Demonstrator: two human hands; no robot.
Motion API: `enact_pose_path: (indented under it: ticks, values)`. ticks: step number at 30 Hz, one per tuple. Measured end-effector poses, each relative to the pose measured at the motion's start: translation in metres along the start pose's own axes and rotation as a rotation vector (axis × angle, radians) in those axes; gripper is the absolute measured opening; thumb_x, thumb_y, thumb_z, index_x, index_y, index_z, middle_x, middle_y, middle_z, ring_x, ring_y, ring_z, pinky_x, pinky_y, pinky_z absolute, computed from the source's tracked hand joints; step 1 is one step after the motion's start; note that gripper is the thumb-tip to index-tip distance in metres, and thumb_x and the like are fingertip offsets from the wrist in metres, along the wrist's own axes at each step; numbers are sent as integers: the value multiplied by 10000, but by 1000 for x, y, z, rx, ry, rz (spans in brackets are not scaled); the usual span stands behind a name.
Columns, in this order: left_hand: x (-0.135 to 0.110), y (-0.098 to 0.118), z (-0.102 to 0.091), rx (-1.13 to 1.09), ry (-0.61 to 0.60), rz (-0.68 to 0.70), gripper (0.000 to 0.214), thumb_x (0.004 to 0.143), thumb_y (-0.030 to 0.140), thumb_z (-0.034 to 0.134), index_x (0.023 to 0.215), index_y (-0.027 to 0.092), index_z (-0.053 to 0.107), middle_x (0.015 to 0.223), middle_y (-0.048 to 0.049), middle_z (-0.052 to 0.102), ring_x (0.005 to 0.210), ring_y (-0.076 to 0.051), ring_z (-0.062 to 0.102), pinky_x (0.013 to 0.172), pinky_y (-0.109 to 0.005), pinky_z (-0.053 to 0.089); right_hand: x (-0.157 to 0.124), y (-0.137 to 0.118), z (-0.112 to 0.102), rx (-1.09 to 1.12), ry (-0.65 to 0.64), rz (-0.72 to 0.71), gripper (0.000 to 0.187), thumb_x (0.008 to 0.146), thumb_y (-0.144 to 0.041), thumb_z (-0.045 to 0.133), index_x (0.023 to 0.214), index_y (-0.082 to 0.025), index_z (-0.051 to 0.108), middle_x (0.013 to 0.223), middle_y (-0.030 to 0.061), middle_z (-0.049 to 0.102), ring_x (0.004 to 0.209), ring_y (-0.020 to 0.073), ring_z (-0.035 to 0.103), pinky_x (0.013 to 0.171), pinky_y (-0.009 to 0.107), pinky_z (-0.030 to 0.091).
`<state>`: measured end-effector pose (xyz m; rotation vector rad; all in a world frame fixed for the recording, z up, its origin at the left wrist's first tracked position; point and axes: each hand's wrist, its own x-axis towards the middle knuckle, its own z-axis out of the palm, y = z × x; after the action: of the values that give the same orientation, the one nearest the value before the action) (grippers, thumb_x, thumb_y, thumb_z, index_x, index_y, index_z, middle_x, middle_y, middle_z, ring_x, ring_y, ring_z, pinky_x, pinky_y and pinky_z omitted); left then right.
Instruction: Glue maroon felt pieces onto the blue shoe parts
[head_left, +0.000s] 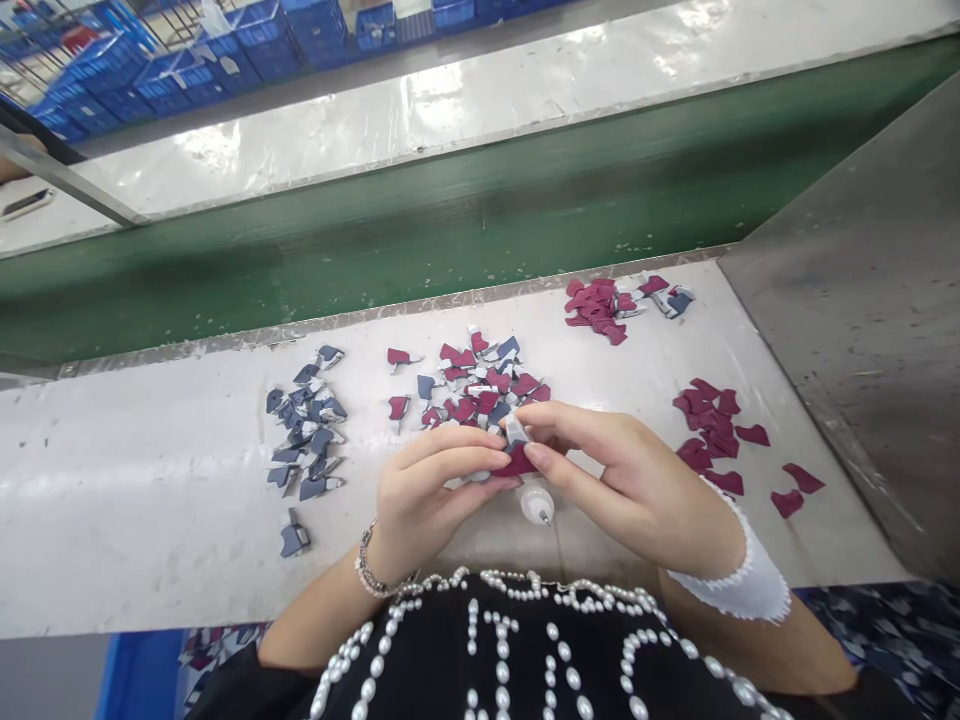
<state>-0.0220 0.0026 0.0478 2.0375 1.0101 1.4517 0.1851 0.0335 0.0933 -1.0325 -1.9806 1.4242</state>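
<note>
Both hands meet just above the near part of the white worktable (pixel 135 500). My left hand (pixel 427 490) and my right hand (pixel 630 480) pinch the same small piece between their fingertips, a dark red shape with a grey part (pixel 516 450). A small white glue bottle (pixel 536 502) with a thin nozzle also sits in my right hand, under the fingers. Just beyond the hands lies a mixed heap of red and blue-grey pieces (pixel 480 385).
A pile of blue-grey pieces (pixel 307 430) lies to the left. Red pieces (pixel 720 430) are scattered to the right, and another red pile (pixel 600 305) sits at the far edge. A green conveyor belt (pixel 450 220) runs behind the table. A grey metal panel (pixel 862 330) rises at right.
</note>
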Motion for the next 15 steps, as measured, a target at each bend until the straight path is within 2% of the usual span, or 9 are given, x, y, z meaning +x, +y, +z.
enact_pose_path:
  ticks: [4, 8, 15]
  values:
    - [-2, 4, -3, -33, -36, 13, 299, 757, 91, 825, 1026, 156, 711, 1018, -53, 745, 895, -136, 726, 844, -235, 632, -5, -4, -4, -93, -22, -68, 116, 1009, -234, 472, 1054, -221, 578, 899, -4, 676, 829, 160, 651, 735, 289, 482]
    - [-4, 7, -5, -50, -51, 17, 297, 761, 91, 819, 1033, 146, 713, 1024, -57, 745, 917, -137, 731, 868, -224, 629, -9, -8, -3, -172, -22, -69, 143, 1006, -205, 445, 1059, -213, 578, 891, -4, 678, 757, 146, 629, 675, 287, 464]
    - [-2, 13, -8, -36, -81, 67, 216, 807, 65, 768, 1006, 137, 724, 1023, -63, 754, 917, -140, 747, 861, -212, 641, -14, -14, 0, -229, -24, -90, 156, 995, -199, 445, 1087, -175, 568, 890, 12, 665, 752, 159, 622, 678, 314, 466]
